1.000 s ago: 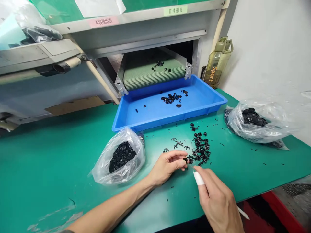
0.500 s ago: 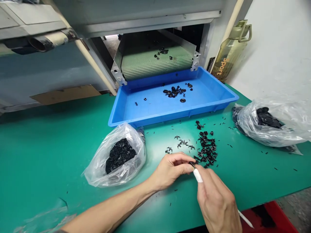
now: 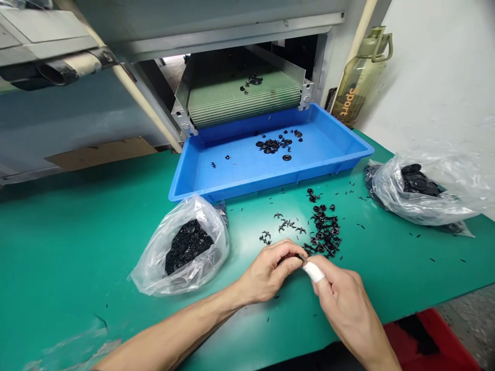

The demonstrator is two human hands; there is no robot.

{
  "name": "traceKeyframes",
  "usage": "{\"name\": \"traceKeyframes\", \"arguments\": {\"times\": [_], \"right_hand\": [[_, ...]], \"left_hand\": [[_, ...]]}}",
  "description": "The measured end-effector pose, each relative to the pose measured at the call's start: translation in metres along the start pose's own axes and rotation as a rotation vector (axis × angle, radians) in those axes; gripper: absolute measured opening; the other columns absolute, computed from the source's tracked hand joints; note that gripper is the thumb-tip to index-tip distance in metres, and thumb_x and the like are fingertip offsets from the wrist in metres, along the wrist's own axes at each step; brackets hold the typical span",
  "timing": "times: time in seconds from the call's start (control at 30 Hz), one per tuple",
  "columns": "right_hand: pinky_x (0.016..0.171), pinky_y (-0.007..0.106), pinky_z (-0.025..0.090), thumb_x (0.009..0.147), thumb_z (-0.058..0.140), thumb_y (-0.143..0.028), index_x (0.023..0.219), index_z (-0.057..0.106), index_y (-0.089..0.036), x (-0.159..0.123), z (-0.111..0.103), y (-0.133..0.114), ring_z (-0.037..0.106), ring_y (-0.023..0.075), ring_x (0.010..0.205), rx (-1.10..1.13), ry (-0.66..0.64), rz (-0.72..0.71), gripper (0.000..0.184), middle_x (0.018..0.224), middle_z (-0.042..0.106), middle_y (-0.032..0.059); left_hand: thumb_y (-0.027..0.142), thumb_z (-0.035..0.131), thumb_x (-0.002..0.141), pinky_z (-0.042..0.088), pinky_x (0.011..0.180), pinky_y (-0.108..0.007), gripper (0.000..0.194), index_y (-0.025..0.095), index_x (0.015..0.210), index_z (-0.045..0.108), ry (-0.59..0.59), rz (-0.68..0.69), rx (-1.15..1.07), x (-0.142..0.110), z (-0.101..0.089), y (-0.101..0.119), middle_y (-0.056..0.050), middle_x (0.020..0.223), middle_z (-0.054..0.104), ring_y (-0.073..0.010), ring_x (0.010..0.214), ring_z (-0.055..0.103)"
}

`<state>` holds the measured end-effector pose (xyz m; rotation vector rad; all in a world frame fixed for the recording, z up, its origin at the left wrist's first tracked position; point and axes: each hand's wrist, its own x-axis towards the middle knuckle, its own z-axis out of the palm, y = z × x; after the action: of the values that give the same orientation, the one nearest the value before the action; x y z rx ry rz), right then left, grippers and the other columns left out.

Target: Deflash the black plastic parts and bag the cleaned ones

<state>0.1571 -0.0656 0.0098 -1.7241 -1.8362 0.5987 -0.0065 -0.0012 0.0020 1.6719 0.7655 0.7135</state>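
My left hand [image 3: 273, 270] is closed over the green table, pinching a small black plastic part [image 3: 298, 256] mostly hidden by the fingers. My right hand [image 3: 342, 296] meets it fingertip to fingertip. White tape [image 3: 314, 271] wraps its thumb. It grips a slim tool, of which only a bit near the fingertips shows; its kind is hidden. Just beyond the hands lies a pile of black round plastic parts [image 3: 325, 229] with stems. Left of that pile are several black branched pieces [image 3: 286, 224]. Tiny black scraps are strewn around them.
A blue tray [image 3: 240, 181] with black parts sits under a green conveyor belt [image 3: 247, 103]. Open plastic bags of black pieces stand left [image 3: 149, 268] and right [image 3: 390, 198]. A bottle [image 3: 353, 85] leans at the back right. Below the table's edge is a red bin [image 3: 450, 332].
My right hand has rotated, its wrist swinging to the right; the white rod that stuck out behind it is now out of sight. The left hand keeps its pinch. The view has shifted slightly.
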Motion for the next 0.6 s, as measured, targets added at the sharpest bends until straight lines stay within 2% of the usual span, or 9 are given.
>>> {"name": "traceKeyframes", "arguments": {"times": [0.1,0.2,0.3,0.4,0.47,0.53,0.6], "right_hand": [[0.050,0.022,0.036,0.087,0.036,-0.015,0.087,0.061,-0.026,0.005,-0.002,0.003,0.051,0.0126,0.053,-0.008,0.011,0.018,0.027,0.065,0.060,-0.0040],[0.055,0.024,0.040,0.087,0.036,-0.015,0.097,0.063,-0.027,0.005,0.000,0.010,0.063,0.0156,0.067,-0.072,0.088,0.022,0.031,0.082,0.069,-0.0011],[0.057,0.025,0.044,0.087,0.038,-0.017,0.108,0.063,-0.025,0.001,0.001,0.023,0.067,0.0184,0.075,-0.167,0.198,0.053,0.033,0.094,0.072,0.0016],[0.060,0.025,0.047,0.088,0.040,-0.018,0.109,0.064,-0.022,-0.005,0.000,0.035,0.069,0.0191,0.078,-0.232,0.290,0.056,0.033,0.097,0.073,0.0029],[0.062,0.025,0.048,0.087,0.041,-0.017,0.107,0.066,-0.020,-0.007,0.001,0.039,0.070,0.0195,0.079,-0.264,0.346,0.051,0.032,0.098,0.074,0.0036],[0.062,0.025,0.049,0.087,0.041,-0.017,0.106,0.067,-0.019,-0.007,0.002,0.040,0.070,0.0203,0.079,-0.292,0.386,0.051,0.032,0.099,0.074,0.0041],[0.061,0.026,0.049,0.087,0.041,-0.017,0.105,0.068,-0.018,-0.006,0.003,0.039,0.071,0.0208,0.078,-0.311,0.406,0.049,0.032,0.097,0.074,0.0037]], "left_hand": [[0.029,0.046,0.095,0.044,0.073,-0.026,0.023,0.016,0.105,0.063,0.007,-0.055,0.034,0.001,0.002,0.000,-0.005,0.092,0.062,-0.0137,0.078,0.055],[0.032,0.046,0.095,0.043,0.075,-0.027,0.026,0.018,0.109,0.063,0.040,-0.122,0.084,0.002,0.003,0.001,-0.005,0.095,0.062,-0.0144,0.081,0.055],[0.035,0.048,0.093,0.043,0.069,-0.026,0.028,0.019,0.113,0.061,0.082,-0.203,0.045,0.003,0.003,0.001,-0.004,0.088,0.061,-0.0139,0.075,0.053],[0.031,0.047,0.091,0.042,0.064,-0.026,0.022,0.017,0.101,0.060,0.121,-0.285,-0.115,0.005,0.004,0.002,-0.002,0.080,0.059,-0.0126,0.068,0.053],[0.023,0.046,0.089,0.043,0.065,-0.025,0.013,0.016,0.091,0.057,0.113,-0.290,-0.177,0.007,0.005,0.005,-0.004,0.086,0.061,-0.0127,0.072,0.055],[0.016,0.044,0.085,0.042,0.067,-0.025,0.012,0.016,0.087,0.056,0.071,-0.278,-0.138,0.009,0.006,0.010,-0.005,0.094,0.062,-0.0130,0.079,0.055],[0.016,0.045,0.085,0.040,0.065,-0.024,0.014,0.016,0.090,0.058,0.026,-0.294,-0.045,0.011,0.007,0.014,-0.004,0.091,0.061,-0.0125,0.077,0.052]]}}
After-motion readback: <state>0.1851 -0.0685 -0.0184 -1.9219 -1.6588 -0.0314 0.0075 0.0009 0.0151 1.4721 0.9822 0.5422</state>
